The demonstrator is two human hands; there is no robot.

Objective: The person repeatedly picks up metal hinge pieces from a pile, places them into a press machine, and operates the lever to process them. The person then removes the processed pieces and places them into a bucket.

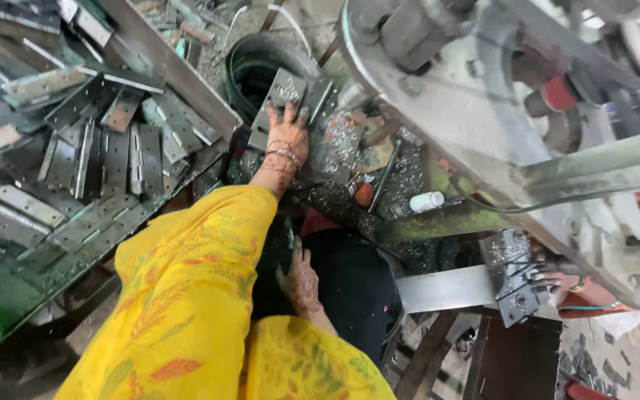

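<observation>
The person in the bright yellow patterned sleeve reaches the left hand (288, 135) out and up over the cluttered, shaving-strewn work surface (401, 174), fingers spread and pressed flat on a grey perforated metal hinge plate (279, 100) that leans against a dark round tub (261, 63). The hand lies open on the plate rather than wrapped round it, and a thin silver bangle (284, 155) sits at the wrist. The plate is at the far edge of the surface, just beside the big grey machine housing (446, 96) that fills the upper right.

The right hand (301, 281) is low and close to the body, fingers loosely extended and resting against something dark; whether it grips anything there I cannot tell. It is well apart from the left hand.

To the left, a long metal tray (187, 74) holds a heap of flat grey steel hinges (105, 148), lying every which way and overlapping. On the surface near the machine lie a small white cylindrical bottle (427, 201) and an orange round object (364, 194). At the lower right a stack of the same drilled hinge plates (516, 278) sits at the end of a flat steel bar (438, 289).
</observation>
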